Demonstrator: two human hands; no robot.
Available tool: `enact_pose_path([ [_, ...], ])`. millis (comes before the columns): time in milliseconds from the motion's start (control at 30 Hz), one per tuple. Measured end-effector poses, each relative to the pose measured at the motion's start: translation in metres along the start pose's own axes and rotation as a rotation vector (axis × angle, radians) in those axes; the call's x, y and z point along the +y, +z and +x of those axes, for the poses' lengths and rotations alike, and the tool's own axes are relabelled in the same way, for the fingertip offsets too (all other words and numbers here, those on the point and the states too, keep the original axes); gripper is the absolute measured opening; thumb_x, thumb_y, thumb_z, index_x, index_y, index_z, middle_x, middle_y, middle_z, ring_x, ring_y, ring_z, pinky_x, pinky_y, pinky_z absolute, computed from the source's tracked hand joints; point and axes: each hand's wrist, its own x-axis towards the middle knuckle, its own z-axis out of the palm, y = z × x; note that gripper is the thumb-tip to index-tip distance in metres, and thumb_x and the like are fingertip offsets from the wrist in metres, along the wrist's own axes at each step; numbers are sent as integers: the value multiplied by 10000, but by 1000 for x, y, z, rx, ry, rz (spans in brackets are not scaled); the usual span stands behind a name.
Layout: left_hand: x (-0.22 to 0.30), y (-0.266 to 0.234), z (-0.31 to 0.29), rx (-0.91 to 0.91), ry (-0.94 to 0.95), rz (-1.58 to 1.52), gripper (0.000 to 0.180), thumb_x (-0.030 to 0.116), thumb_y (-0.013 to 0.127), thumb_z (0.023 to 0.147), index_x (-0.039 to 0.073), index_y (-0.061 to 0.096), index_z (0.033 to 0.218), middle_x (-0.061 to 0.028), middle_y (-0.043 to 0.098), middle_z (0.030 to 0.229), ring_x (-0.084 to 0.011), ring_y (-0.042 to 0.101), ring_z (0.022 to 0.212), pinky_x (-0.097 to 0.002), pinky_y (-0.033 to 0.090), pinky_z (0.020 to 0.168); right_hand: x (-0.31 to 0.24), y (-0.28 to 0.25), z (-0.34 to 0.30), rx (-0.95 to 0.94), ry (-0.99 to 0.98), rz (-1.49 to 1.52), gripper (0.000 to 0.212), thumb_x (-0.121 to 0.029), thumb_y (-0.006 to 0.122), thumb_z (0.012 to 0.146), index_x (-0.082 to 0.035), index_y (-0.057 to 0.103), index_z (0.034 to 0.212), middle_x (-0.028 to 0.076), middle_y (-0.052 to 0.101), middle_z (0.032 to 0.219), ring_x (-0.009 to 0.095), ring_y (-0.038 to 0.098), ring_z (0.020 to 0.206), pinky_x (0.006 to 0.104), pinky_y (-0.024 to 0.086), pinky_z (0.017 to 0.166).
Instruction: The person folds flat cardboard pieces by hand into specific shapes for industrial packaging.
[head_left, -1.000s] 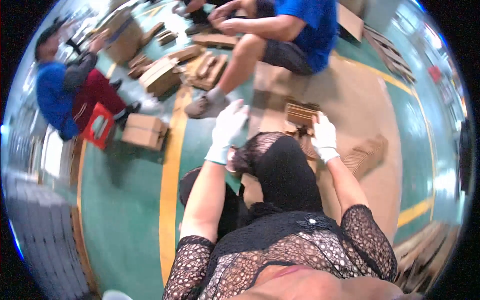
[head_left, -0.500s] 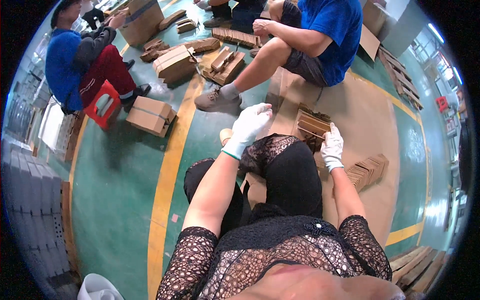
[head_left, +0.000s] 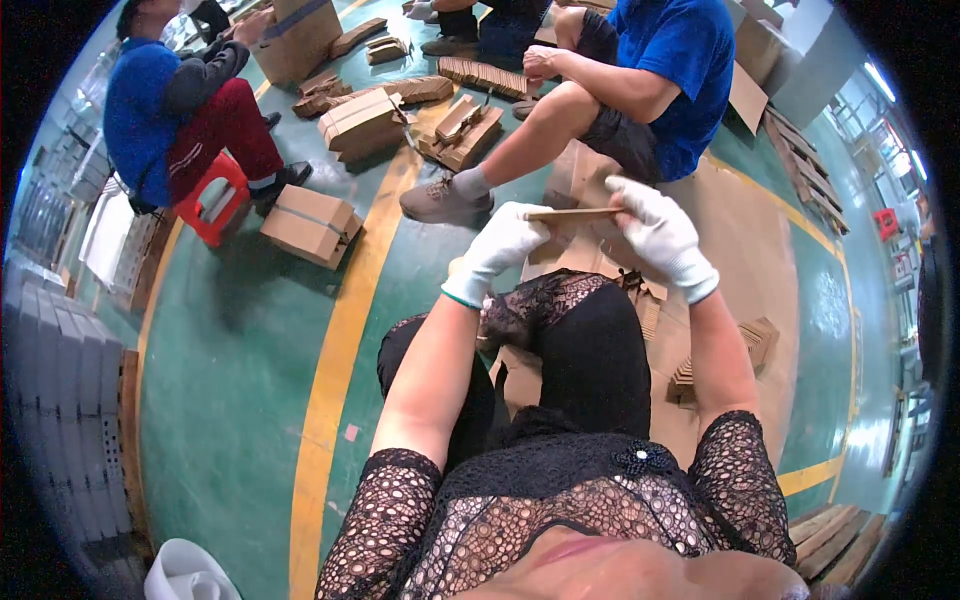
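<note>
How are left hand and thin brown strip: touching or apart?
Touching: the head view shows the left hand holding the thin brown strip at its left end.

From my end I make out white gloves (head_left: 492,245) on the left hand (head_left: 508,238) and right hand (head_left: 662,232), the left cuff (head_left: 462,298) edged in teal. I see black lace sleeves (head_left: 388,512) with round openings, a matching top (head_left: 628,508) crossed by a denser black band (head_left: 560,468), a dark flower-shaped ornament (head_left: 640,456) with a pale centre, and black trousers (head_left: 592,350) with knee lace (head_left: 552,298).

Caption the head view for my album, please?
Thin brown piece between gloved left hand and gloved right hand, cardboard bundles beyond.
</note>
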Motion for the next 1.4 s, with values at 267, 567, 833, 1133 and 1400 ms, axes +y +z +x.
enact_pose_path([
  [267,-8,-3,5,242,29,-130,244,56,489,699,-33,630,878,3,586,676,-79,492,624,-268,430,549,-3,-14,24,-180,321,489,187,-146,595,851,5,644,950,-54,571,748,24,474,664,182,411,611],
  [567,-29,-5,13,422,124,-214,245,78,510,763,-23,630,951,-83,655,762,-119,581,693,-283,473,652,-47,47,19,150,543,458,254,-169,572,876,4,611,1057,40,619,796,57,509,673,230,444,576],
  [833,-15,7,7,498,68,-131,217,76,529,808,-11,630,978,-94,666,830,-123,595,751,-283,475,694,-55,49,19,134,618,645,242,-156,558,870,-16,615,1059,48,612,787,64,524,631,214,446,557],
  [1133,-27,-3,9,428,125,-249,259,57,572,732,-25,612,975,-55,642,834,-102,570,785,-261,470,729,-52,67,15,254,203,173,255,-81,536,835,-58,577,1085,195,625,889,331,626,842,342,485,726],
  [1400,-32,0,9,538,-133,-531,191,72,667,707,-13,664,878,-25,620,730,-90,548,602,-240,438,526,-56,74,15,179,226,127,212,-107,517,831,-94,552,1040,175,628,801,350,614,744,412,487,650],
])
